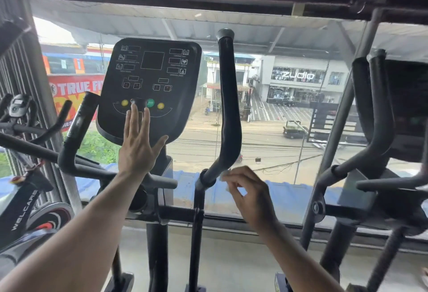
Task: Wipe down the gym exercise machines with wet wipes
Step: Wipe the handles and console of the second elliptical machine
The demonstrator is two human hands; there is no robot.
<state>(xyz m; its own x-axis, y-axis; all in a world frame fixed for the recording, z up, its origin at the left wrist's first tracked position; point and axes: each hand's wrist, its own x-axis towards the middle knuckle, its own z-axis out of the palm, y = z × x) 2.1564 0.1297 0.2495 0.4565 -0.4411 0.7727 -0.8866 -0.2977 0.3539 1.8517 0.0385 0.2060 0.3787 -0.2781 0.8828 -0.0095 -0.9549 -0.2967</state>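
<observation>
Head view: the left hand (137, 145) rests flat, fingers straight and together, on the black plastic console panel (150, 83). The right hand (249, 191) pinches a small white wet wipe (224, 176) against the base of the right black padded handlebar (228, 106). Handle-wiping appears underway; next, slide upward.

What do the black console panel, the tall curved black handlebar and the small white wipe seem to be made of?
Black console panel: likely matte moulded plastic, with rounded edges and printed markings. Tall curved black handlebar: probably metal tube under dull rubbery grip, slightly sheened. Small white wipe: soft thin cloth or paper, crumpled in the right hand.
</observation>
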